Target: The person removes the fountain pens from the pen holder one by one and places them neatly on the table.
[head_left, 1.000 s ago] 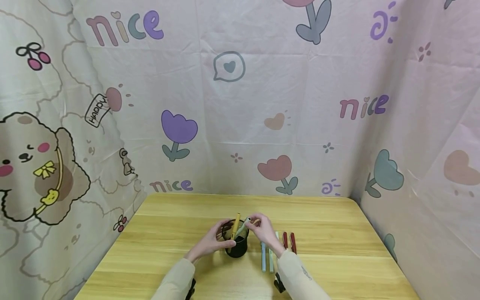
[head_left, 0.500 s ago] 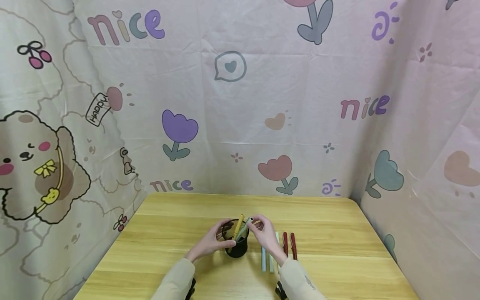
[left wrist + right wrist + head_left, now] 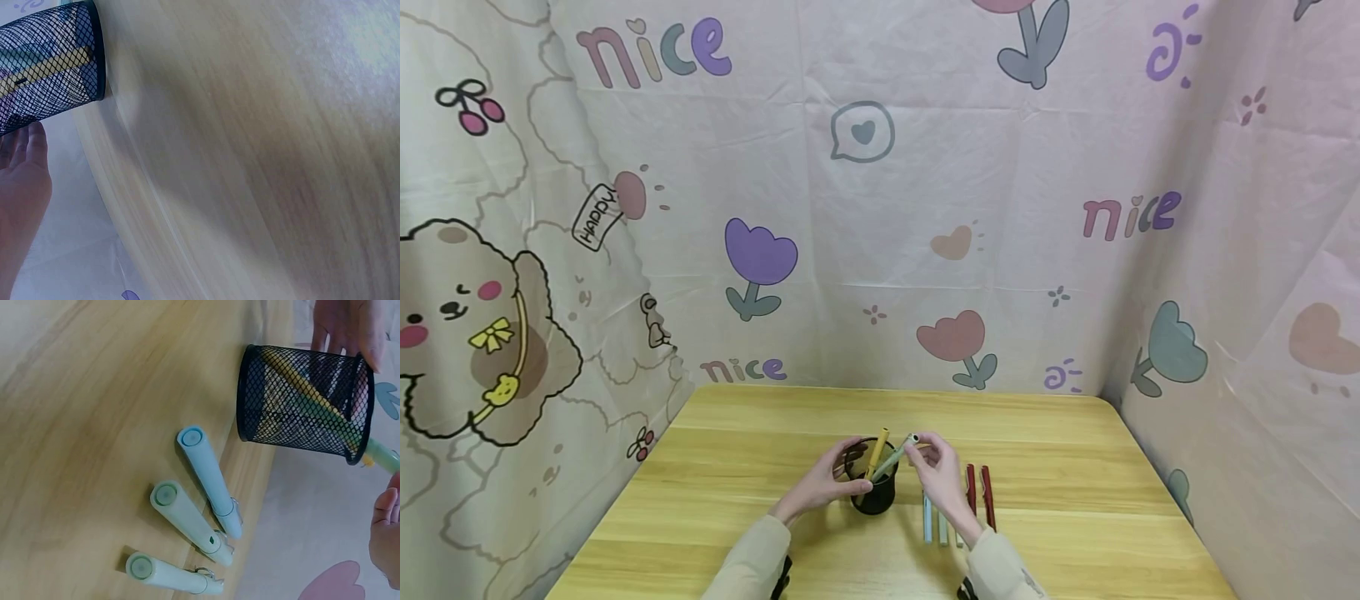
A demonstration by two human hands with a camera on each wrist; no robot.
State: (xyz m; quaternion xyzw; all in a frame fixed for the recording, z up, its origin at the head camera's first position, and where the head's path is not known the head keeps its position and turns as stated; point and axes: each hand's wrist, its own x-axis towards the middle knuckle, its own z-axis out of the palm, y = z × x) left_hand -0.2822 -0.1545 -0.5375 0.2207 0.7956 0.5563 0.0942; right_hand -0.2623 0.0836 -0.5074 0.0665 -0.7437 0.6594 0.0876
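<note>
A black mesh pen holder (image 3: 874, 502) stands upright on the table, with my left hand (image 3: 823, 483) gripping it round the rim, thumb in front. In the right wrist view the fingers of that hand (image 3: 347, 325) lie along the holder's upper rim. A yellow pen (image 3: 877, 452) leans inside the mesh. Beside it a light green pen (image 3: 895, 457) slants out over the right side of the rim. My right hand (image 3: 940, 473) pinches this green pen near its top end, while its lower part sits inside the holder, visible through the mesh (image 3: 300, 394).
To the right of the holder lie a blue pen (image 3: 209, 475), a green pen (image 3: 190, 519) and a paler green pen (image 3: 165, 575), side by side. Two red pens (image 3: 987, 496) lie farther right, partly behind the right forearm. A printed cloth (image 3: 850, 333) hangs behind the table.
My right hand has shifted to the right, tilting the green pen's top farther that way. The yellow pen leans slightly more to the right. The left hand and holder stay in place.
</note>
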